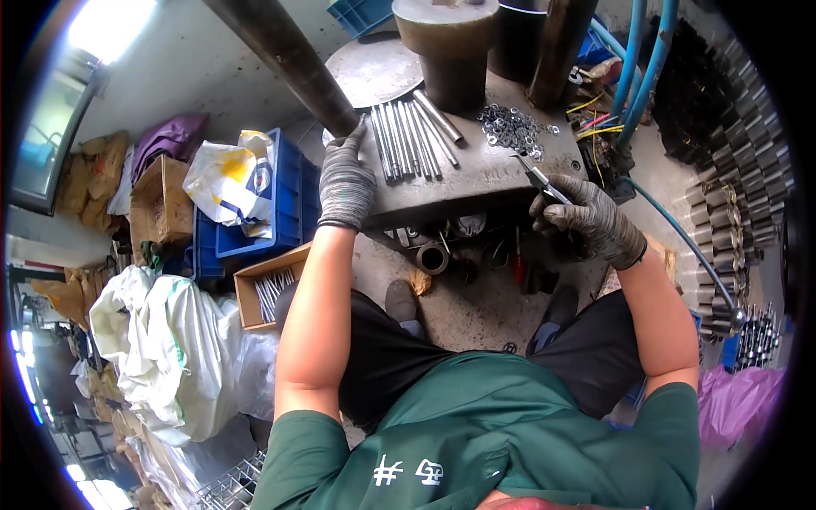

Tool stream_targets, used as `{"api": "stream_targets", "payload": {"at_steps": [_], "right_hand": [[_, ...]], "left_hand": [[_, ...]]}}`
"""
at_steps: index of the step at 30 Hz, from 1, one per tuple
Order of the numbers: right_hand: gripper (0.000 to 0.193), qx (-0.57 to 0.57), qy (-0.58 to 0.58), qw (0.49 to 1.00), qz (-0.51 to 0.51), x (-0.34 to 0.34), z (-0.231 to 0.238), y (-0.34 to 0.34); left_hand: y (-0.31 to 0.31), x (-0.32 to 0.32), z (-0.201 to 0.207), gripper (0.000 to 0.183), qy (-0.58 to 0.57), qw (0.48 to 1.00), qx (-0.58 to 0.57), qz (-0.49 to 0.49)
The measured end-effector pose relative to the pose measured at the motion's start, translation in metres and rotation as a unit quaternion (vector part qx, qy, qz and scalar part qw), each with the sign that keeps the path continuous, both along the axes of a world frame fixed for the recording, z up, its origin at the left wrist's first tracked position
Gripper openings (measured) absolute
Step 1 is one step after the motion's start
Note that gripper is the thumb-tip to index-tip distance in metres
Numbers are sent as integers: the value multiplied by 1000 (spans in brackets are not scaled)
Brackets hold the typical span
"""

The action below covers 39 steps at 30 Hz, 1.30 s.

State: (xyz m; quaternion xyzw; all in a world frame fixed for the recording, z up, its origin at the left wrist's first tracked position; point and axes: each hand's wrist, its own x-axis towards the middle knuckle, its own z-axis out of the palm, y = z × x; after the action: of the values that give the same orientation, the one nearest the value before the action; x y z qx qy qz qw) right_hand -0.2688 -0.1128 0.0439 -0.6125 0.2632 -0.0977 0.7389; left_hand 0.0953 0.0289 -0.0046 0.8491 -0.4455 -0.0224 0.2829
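My left hand (346, 185), in a grey striped knit glove, rests at the left edge of the metal worktable (476, 174), by the foot of a slanting dark column (285, 55). One of its fingers points forward, the rest are foreshortened, and no object shows in it. Right of it lie several long silver rods (408, 140) side by side, with a thicker tube (438, 116) among them. My right hand (591, 219), gloved too, closes round a slim silver metal hand tool with pointed tips (539, 178); its exact kind is unclear. Those tips point toward a pile of small metal rings (508, 127).
A thick metal post (446, 51) stands behind the rods. Blue hoses (633, 76) hang at the right, near stacked metal parts (722, 221). At left are blue crates (293, 200), a cardboard box of thin rods (274, 285) and white sacks (161, 340). A hollow cylinder (432, 258) sits under the table.
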Motion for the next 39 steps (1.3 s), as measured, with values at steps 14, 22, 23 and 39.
{"api": "stream_targets", "payload": {"at_steps": [14, 22, 23, 39], "right_hand": [[31, -237, -6, 966, -102, 0, -28, -6], [24, -593, 110, 798, -7, 10, -33, 0], [24, -593, 114, 797, 5, 12, -39, -2], [29, -669, 192, 718, 2, 21, -58, -13]], "left_hand": [[-19, -13, -10, 35, -53, 999, 1, 13], [-23, -8, -9, 40, -32, 997, 57, 47], [-22, -5, -11, 41, -47, 996, 62, 40], [-25, -2, -1, 50, 165, 985, 7, 53]]}}
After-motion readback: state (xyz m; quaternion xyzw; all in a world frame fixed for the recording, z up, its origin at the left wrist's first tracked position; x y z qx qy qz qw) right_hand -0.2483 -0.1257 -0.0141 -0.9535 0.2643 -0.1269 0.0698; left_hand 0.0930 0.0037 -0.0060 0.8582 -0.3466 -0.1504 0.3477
